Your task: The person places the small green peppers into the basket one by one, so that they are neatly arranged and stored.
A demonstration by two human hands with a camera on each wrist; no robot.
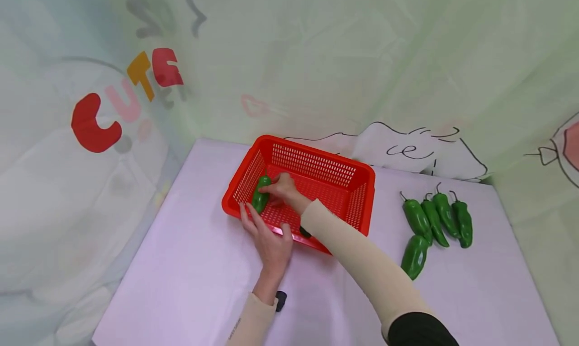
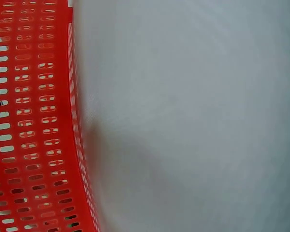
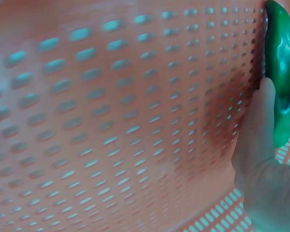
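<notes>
Inside the red plastic basket [image 1: 312, 157], my right hand [image 1: 284, 189] grips a glossy green chili pepper [image 1: 261, 198] at the left end, stem toward the back. In the right wrist view, the thumb of my right hand [image 3: 261, 159] lies along one side of this pepper [image 3: 282, 67]; the other fingers are hidden. My left hand [image 1: 270, 243] rests on the basket's near rim toward its left corner, fingers extended and thumb spread to the right. The left wrist view shows the basket's slotted wall [image 2: 34, 116] but no fingers.
On the white table [image 1: 190, 265], right of the basket, several green peppers [image 1: 445, 215] lie in a row, with another pepper [image 1: 414, 255] nearer the front. A printed cloth [image 1: 316, 60] hangs behind the table. My right forearm crosses the basket's near rim.
</notes>
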